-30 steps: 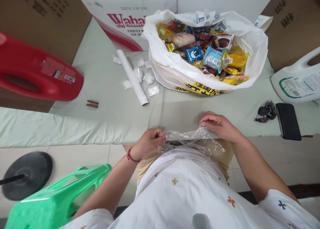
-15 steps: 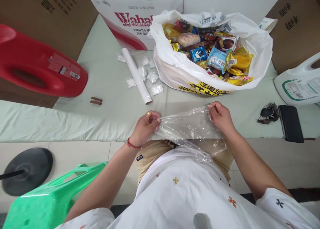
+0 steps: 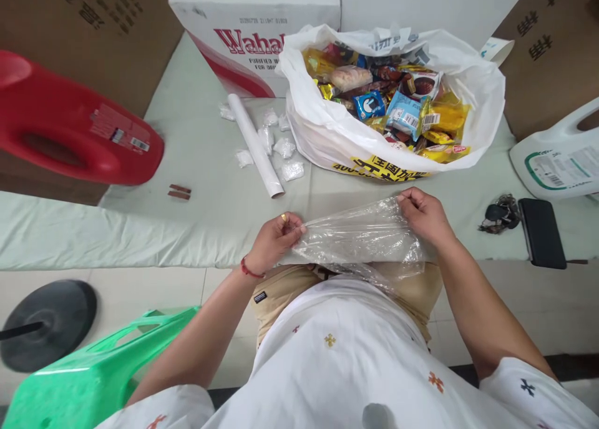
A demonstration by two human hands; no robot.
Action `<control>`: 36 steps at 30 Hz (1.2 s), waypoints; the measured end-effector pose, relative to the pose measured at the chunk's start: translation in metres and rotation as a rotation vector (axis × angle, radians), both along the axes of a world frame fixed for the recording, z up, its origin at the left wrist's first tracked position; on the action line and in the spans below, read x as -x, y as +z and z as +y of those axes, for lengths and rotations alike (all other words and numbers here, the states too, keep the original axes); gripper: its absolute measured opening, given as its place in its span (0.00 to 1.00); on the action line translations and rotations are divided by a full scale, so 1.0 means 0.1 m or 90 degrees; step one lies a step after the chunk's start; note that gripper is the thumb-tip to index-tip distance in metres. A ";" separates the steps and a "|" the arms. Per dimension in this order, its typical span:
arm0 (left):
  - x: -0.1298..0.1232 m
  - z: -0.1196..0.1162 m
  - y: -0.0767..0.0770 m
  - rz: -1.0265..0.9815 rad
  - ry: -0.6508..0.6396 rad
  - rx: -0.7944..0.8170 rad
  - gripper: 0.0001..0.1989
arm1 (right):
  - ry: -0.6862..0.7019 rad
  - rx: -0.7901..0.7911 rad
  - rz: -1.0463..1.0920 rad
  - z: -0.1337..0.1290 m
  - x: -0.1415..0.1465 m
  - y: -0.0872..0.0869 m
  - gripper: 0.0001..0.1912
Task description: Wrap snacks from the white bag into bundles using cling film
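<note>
A clear plastic bag point(image 3: 355, 235) is stretched between my two hands at the table's front edge, its lower part hanging over my lap. My left hand point(image 3: 278, 238) pinches its left corner between thumb and fingers. The upper right corner is pinched in my right hand point(image 3: 425, 215). Beyond them stands a white carrier bag point(image 3: 327, 132) full of wrapped snacks point(image 3: 405, 113). To its left a white roll point(image 3: 255, 145) lies among several small clear crumpled packets point(image 3: 284, 147).
A red jug point(image 3: 75, 129) and two brown strips point(image 3: 180, 192) are at left, a Wahaha box point(image 3: 253, 48) behind. Keys point(image 3: 500, 215), a black phone point(image 3: 543, 232) and a white jug point(image 3: 559, 157) are at right. A green stool point(image 3: 79, 385) stands on the floor.
My right hand has moved slightly right, and the clear bag is spread a little wider, with its hanging part higher. Both hands keep their hold.
</note>
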State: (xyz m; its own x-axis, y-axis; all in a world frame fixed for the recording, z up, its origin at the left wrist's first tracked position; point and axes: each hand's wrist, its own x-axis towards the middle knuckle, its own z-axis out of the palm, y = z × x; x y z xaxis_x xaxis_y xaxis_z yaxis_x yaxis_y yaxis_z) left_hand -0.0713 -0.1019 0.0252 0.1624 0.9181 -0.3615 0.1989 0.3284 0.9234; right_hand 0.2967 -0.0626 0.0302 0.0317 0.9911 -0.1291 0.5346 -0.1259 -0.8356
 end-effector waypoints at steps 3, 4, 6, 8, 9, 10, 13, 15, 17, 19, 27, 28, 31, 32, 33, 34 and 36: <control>0.02 -0.40 -0.04 -0.012 0.095 0.032 0.23 | 0.100 -0.019 -0.017 0.13 0.16 0.14 0.15; 0.04 -0.56 -0.06 0.002 0.137 0.034 0.23 | 0.145 -0.022 -0.021 0.18 0.26 0.18 0.14; 0.07 -0.89 -0.09 0.042 0.223 0.043 0.22 | 0.246 -0.024 -0.030 0.30 0.50 0.24 0.14; 0.06 -1.18 -0.12 0.054 0.315 0.046 0.22 | 0.356 -0.025 -0.043 0.43 0.79 0.27 0.13; 0.04 -1.31 -0.15 0.050 0.355 0.039 0.23 | 0.407 -0.028 -0.049 0.49 0.95 0.27 0.13; 0.01 -1.41 -0.18 0.045 0.389 0.029 0.23 | 0.455 -0.033 -0.055 0.56 1.10 0.27 0.13; -0.09 -1.59 -0.31 0.058 0.432 0.017 0.23 | 0.567 -0.050 -0.082 0.76 1.50 0.25 0.12; -0.12 -1.66 -0.40 0.075 0.367 0.051 0.24 | 0.615 -0.055 -0.123 0.85 1.69 0.26 0.11; -0.11 -1.73 -0.46 0.098 0.294 0.089 0.26 | 0.642 -0.051 -0.173 0.90 1.81 0.29 0.11; -0.05 -1.80 -0.44 0.158 0.320 0.075 0.24 | 0.656 -0.051 -0.206 0.89 1.87 0.34 0.11; -0.21 -1.42 0.33 0.382 0.425 -0.279 0.14 | 0.649 -0.063 -0.206 0.67 1.96 0.60 0.13; -0.30 -1.24 0.38 0.372 0.388 -0.275 0.14 | 0.640 -0.061 -0.210 0.64 1.98 0.62 0.13; -0.56 -0.69 0.37 0.305 0.333 -0.254 0.15 | 0.611 -0.053 -0.224 0.59 1.99 0.66 0.13; -0.61 -0.53 0.31 0.278 0.334 -0.245 0.16 | 0.599 -0.045 -0.226 0.59 1.98 0.66 0.13; -0.65 -0.40 0.25 0.258 0.340 -0.237 0.16 | 0.584 -0.034 -0.224 0.59 1.96 0.66 0.14; -0.67 -0.30 0.18 0.234 0.333 -0.232 0.15 | 0.568 -0.023 -0.219 0.60 1.93 0.66 0.14; -0.67 -0.20 0.06 0.185 0.311 -0.227 0.11 | 0.547 0.001 -0.199 0.63 1.85 0.64 0.14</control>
State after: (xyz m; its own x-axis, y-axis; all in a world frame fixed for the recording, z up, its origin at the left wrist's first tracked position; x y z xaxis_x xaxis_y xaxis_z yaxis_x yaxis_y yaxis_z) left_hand -0.0045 -0.1221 0.0315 -0.3603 0.9328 0.0117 0.3625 0.1284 0.9231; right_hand 0.1122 0.0001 0.0942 -0.6829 0.6900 -0.2400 0.6468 0.4184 -0.6376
